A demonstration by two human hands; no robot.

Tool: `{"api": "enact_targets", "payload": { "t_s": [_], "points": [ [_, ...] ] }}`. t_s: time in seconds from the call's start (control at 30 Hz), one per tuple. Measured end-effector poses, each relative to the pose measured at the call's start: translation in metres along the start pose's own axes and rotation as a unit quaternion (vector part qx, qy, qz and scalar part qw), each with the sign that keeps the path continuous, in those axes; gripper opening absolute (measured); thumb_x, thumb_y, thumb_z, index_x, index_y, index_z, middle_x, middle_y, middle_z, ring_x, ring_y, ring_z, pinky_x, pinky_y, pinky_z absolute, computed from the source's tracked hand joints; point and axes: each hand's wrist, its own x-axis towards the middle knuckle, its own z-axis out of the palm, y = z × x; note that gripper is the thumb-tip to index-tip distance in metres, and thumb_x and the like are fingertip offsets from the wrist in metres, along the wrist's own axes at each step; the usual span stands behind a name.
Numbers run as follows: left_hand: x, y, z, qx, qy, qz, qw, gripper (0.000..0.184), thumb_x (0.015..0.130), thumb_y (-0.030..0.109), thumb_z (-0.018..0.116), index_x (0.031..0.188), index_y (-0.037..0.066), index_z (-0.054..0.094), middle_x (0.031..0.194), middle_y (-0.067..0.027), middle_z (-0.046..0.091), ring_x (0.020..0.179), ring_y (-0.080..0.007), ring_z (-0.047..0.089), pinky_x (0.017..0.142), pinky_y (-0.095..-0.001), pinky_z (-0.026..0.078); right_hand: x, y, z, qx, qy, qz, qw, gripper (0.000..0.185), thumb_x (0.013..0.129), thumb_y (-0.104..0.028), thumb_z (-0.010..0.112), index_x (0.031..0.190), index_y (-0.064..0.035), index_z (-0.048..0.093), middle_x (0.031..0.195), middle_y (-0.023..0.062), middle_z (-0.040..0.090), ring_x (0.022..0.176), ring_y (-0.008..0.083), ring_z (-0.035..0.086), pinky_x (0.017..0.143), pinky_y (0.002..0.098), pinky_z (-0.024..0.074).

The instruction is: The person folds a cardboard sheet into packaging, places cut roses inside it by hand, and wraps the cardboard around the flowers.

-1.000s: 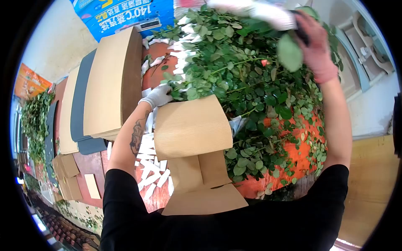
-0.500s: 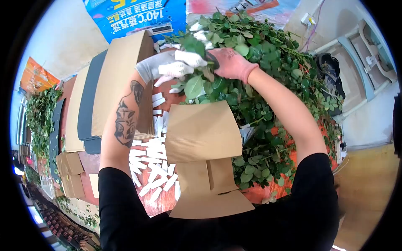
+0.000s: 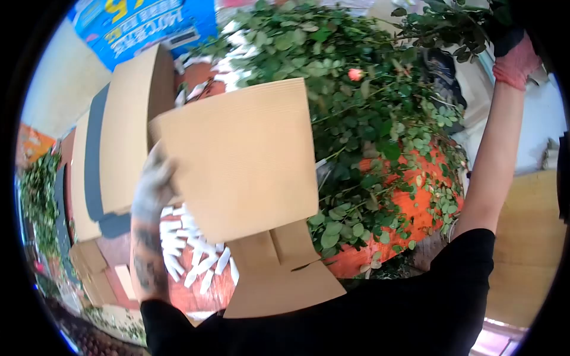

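Observation:
My left hand (image 3: 155, 181), in a pale glove and blurred, is at the left edge of a tan corrugated cardboard sheet (image 3: 243, 160), its fingers closed on that edge. The sheet is raised above a folded cardboard piece (image 3: 285, 279) in front of my body. My right hand (image 3: 515, 59), in a pink glove, reaches far out to the upper right, with leafy green stems (image 3: 445, 26) beside it. Its fingers are mostly hidden by something dark and the frame's edge. Leafy rose stems (image 3: 356, 113) with one pink bloom (image 3: 355, 74) lie right of the sheet.
Stacked cardboard sheets (image 3: 127, 124) stand at the left, with a dark sheet (image 3: 95, 154) beside them. White paper strips (image 3: 205, 261) are scattered on the red table (image 3: 208, 296). A blue printed box (image 3: 148, 29) is at the back, and a grey-white chair (image 3: 484, 101) at the right.
My left hand has come down from the stems to the cardboard sheet, which is now lifted and shifted left. My right hand has swung far out to the upper right.

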Motion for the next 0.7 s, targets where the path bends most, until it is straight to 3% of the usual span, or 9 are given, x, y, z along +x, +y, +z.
{"api": "enact_targets", "payload": {
  "t_s": [0.1,0.2,0.27,0.33,0.37,0.4,0.47,0.6,0.7],
  "points": [
    [-0.046,0.030,0.011,0.713,-0.039,0.090,0.694,0.040,0.079,0.014,0.067,0.113,-0.004,0.057,0.113,-0.0173,0.060,0.108,-0.0280,0.056,0.089,-0.0378,0.048,-0.012,-0.008,-0.060,-0.573,-0.050,-0.282,0.768,0.020,0.082,-0.018,0.055,0.094,-0.0028,0.061,0.092,0.0168,0.064,0.086,0.0320,0.061,0.078,0.0400,0.0472],
    [0.007,0.014,-0.053,0.387,-0.435,0.094,0.808,0.054,0.072,0.023,0.074,0.114,-0.005,0.055,0.113,-0.0175,0.060,0.105,-0.0277,0.057,0.084,-0.0387,0.047,-0.028,-0.011,-0.079,-0.819,-0.063,-0.389,0.417,0.028,0.086,-0.025,0.054,0.101,-0.0021,0.062,0.098,0.0169,0.065,0.095,0.0323,0.060,0.087,0.0406,0.0459],
    [-0.012,0.034,0.054,0.806,-0.021,-0.248,0.536,0.023,0.073,0.020,0.073,0.089,0.005,0.066,0.090,-0.0105,0.063,0.081,-0.0258,0.061,0.078,-0.0349,0.050,-0.059,0.016,-0.026,-0.725,-0.116,-0.252,0.631,0.024,0.080,-0.016,0.059,0.100,-0.0021,0.061,0.099,0.0167,0.065,0.094,0.0321,0.060,0.088,0.0394,0.0460],
    [0.054,0.017,0.056,0.374,-0.119,-0.024,0.919,0.034,0.077,0.025,0.068,0.098,-0.002,0.063,0.091,-0.0121,0.063,0.086,-0.0226,0.061,0.077,-0.0294,0.048,-0.098,0.034,0.045,-0.574,-0.164,-0.093,0.797,0.025,0.073,-0.007,0.063,0.098,-0.0021,0.061,0.100,0.0165,0.064,0.094,0.0319,0.061,0.089,0.0382,0.0462],
    [0.080,-0.010,0.046,0.436,-0.149,-0.038,0.887,0.041,0.079,0.030,0.064,0.104,-0.004,0.061,0.094,-0.0147,0.064,0.090,-0.0246,0.061,0.080,-0.0317,0.048,-0.110,0.036,0.075,-0.489,-0.182,-0.016,0.853,0.027,0.070,-0.002,0.065,0.097,-0.0021,0.061,0.101,0.0165,0.064,0.094,0.0318,0.061,0.089,0.0376,0.0462],
    [0.090,-0.020,0.052,0.677,-0.154,-0.011,0.719,0.042,0.082,0.037,0.058,0.106,0.002,0.062,0.099,-0.0136,0.065,0.093,-0.0238,0.063,0.080,-0.0327,0.048,-0.119,0.035,0.105,-0.516,-0.237,-0.114,0.815,0.033,0.067,-0.001,0.066,0.100,-0.0033,0.060,0.104,0.0162,0.063,0.097,0.0320,0.060,0.091,0.0374,0.0455],
    [0.115,-0.064,0.035,0.720,-0.188,-0.069,0.665,0.048,0.077,0.049,0.058,0.102,0.008,0.066,0.097,-0.0148,0.066,0.094,-0.0291,0.062,0.082,-0.0371,0.047,-0.142,0.025,0.150,-0.571,-0.335,-0.204,0.721,0.043,0.066,-0.009,0.067,0.108,-0.0088,0.058,0.113,0.0123,0.058,0.104,0.0293,0.057,0.093,0.0366,0.0448],
    [0.125,-0.094,0.035,0.758,-0.192,-0.080,0.618,0.041,0.076,0.046,0.060,0.095,0.011,0.068,0.091,-0.0129,0.067,0.085,-0.0289,0.064,0.078,-0.0374,0.049,-0.170,0.036,0.171,-0.596,-0.411,-0.182,0.665,0.052,0.064,-0.014,0.070,0.114,-0.0172,0.056,0.122,0.0070,0.054,0.112,0.0265,0.052,0.093,0.0362,0.0448],
    [0.124,-0.082,0.032,0.665,-0.165,-0.050,0.727,0.026,0.075,0.031,0.063,0.086,0.009,0.069,0.083,-0.0069,0.068,0.076,-0.0252,0.065,0.070,-0.0348,0.051,-0.174,0.045,0.170,-0.581,-0.420,-0.161,0.679,0.053,0.066,-0.014,0.070,0.116,-0.0186,0.055,0.123,0.0065,0.053,0.113,0.0259,0.051,0.095,0.0359,0.0435]
  ]
}}
